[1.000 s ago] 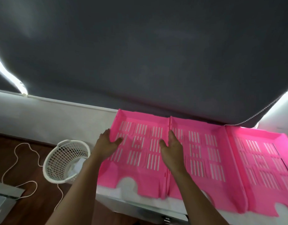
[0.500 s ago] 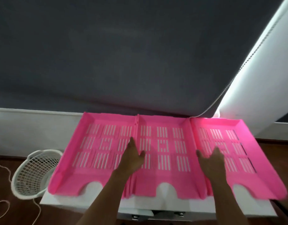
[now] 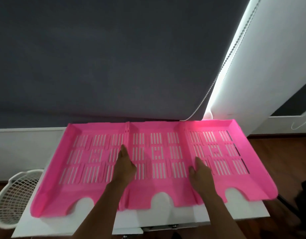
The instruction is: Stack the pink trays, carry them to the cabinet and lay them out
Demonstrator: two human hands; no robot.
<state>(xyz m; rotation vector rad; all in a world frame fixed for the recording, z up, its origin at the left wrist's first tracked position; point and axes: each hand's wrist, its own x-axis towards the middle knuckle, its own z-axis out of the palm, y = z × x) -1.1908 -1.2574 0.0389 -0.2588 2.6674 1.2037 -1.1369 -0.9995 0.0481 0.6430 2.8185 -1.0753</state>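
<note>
Three pink slotted trays lie side by side on the white cabinet top (image 3: 166, 219): a left tray (image 3: 83, 163), a middle tray (image 3: 159, 161) and a right tray (image 3: 223, 157). The right tray's outer corner overhangs the cabinet's right edge. My left hand (image 3: 124, 167) rests flat on the seam between the left and middle trays. On the seam between the middle and right trays lies my right hand (image 3: 199, 175), fingers together. Neither hand grips a tray.
A white mesh basket (image 3: 12, 199) stands on the wooden floor left of the cabinet. A dark grey blind (image 3: 114, 57) with a bead chain (image 3: 223, 66) hangs behind. A white wall (image 3: 269, 66) is on the right.
The view has swung right and settled on all three trays. My hands shifted from the left tray's sides to the two seams and now lie slightly farther onto the trays.
</note>
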